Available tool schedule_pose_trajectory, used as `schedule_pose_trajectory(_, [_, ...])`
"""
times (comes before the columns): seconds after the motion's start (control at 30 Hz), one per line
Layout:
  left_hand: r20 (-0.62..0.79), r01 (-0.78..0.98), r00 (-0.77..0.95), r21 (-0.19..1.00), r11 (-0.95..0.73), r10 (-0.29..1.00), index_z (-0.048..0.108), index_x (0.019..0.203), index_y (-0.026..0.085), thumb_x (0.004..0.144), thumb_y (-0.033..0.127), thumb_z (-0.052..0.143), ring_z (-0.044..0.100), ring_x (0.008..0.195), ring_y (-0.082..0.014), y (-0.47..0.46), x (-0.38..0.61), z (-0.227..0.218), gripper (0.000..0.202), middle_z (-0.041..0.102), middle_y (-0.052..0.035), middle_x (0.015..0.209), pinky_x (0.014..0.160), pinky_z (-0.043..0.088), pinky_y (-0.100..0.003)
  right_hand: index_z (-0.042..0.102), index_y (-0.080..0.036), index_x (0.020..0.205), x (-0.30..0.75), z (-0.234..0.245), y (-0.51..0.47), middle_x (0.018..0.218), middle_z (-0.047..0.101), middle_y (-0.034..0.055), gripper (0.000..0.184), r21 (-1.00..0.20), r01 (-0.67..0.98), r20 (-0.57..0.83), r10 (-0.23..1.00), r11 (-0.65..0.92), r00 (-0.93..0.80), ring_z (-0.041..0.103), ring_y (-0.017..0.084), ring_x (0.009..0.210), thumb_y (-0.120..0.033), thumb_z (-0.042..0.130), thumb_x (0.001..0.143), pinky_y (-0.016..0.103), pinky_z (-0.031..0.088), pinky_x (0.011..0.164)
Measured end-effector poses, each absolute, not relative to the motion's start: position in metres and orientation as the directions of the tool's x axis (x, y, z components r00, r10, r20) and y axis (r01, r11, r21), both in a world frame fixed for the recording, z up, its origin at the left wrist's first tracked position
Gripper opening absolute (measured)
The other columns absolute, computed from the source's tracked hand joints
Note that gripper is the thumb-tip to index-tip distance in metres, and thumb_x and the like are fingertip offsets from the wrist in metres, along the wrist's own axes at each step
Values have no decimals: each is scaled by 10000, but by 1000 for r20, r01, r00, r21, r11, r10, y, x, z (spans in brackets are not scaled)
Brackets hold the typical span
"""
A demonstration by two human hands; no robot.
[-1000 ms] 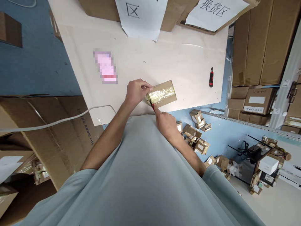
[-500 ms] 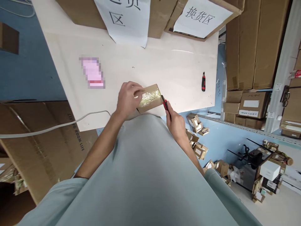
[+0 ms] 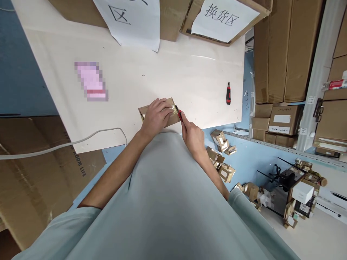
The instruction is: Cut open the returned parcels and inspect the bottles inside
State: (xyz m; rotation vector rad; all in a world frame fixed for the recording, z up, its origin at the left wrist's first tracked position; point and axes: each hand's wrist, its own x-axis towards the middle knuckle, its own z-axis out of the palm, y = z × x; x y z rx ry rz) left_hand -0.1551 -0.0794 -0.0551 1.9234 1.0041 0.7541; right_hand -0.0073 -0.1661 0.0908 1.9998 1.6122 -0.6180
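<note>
**Brown tape-wrapped small cardboard box under left hand, red-and-black utility knife at its right end**

The pale wooden table fills the middle of the view. Tall brown cardboard cartons stand to its right, next to a grey metal shelf upright. A large brown printed carton sits low on the left. Two white paper signs w/ black characters hang over the table's far edge. A white cable crosses the table's near left corner. Small tan boxes w/ white labels lie scattered on the blue floor at right.

The small cardboard box lies flat near the table's front edge, approx. centre, just ahead of the person's body. The left hand lies flat on top w/ fingers spread across the shiny tape, pressing it down. It covers most of the lid, so only the left corner and the far edge show. The right hand is closed round the utility knife's handle. The knife's tip is at the box's right end, touching or just beside it; can't tell which. A second red-and-black cutter lies alone toward the table's right edge, well apart from both hands.
</note>
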Motion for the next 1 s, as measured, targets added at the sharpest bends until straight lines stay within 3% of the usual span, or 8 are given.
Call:
schedule_pose_trajectory(0.17, [124, 359, 507, 869, -340, 853, 831, 1117, 293, 1153, 411, 499, 588, 1513, -360, -85, -152, -58, 354, 800, -100, 1261, 1302, 449, -658, -144, -359, 1849, -29, 88, -156, 1357, 716, 178, 884, 248, 962, -652, 716, -110, 250, 805, 255, 1059, -151, 370, 1160, 349, 653, 923])
schedule_pose_trajectory(0.47, [121, 377, 482, 865, -330, 868, 811, 1177, 277, 1168, 375, 476, 563, 1560, -352, -94, -147, -61, 349, 790, -105, 1287, 1321, 419, -615, -188, -323, 1839, -44, 96, -163, 1275, 747, 178, 904, 338, 936, -660, 683, -103, 313, 833, 243, 1055, -95, 342, 1144, 314, 671, 910])
schedule_pose_trajectory(0.67, [132, 365, 498, 865, -345, 857, 813, 1181, 277, 1167, 348, 463, 563, 1562, -352, -96, -147, -61, 357, 795, -107, 1282, 1319, 423, -614, -162, -370, 1841, -33, 92, -181, 1321, 747, 170, 878, 344, 931, -636, 699, -123, 328, 843, 240, 1025, -105, 334, 1166, 325, 665, 899])
schedule_pose_trajectory(1.0, [164, 386, 487, 841, -380, 858, 810, 1201, 284, 1176, 334, 483, 574, 1583, -346, -90, -151, -66, 332, 803, -105, 1321, 1325, 436, -641, -158, -316, 1848, -21, 88, -188, 1322, 756, 171, 817, 308, 941, -642, 699, -141, 315, 822, 240, 1047, -184, 319, 1198, 320, 632, 930])
